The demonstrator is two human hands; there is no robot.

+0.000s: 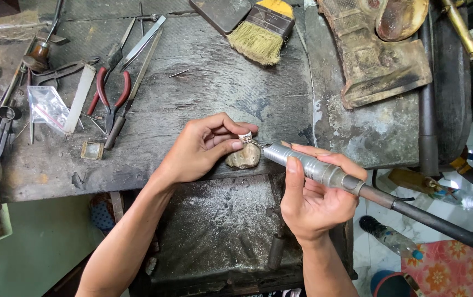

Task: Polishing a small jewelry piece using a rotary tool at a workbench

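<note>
1. Clear plastic bag (46,107): flat, far left of wooden peg (243,157).
2. Left hand (200,148): fingertips pinched on small ring (245,136), atop peg.
3. Right hand (313,201): curled around silver rotary handpiece (302,164), tip at ring.

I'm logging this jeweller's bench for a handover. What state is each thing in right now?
left hand: pinching a small silver ring
small silver ring: held over the bench peg, tool tip against it
bench peg: worn, under the ring
right hand: gripping the rotary handpiece
rotary handpiece: held level, tip at the ring
red-handled pliers: lying on the bench, handles apart
brush: lying flat, unused
plastic bag: crumpled
</note>
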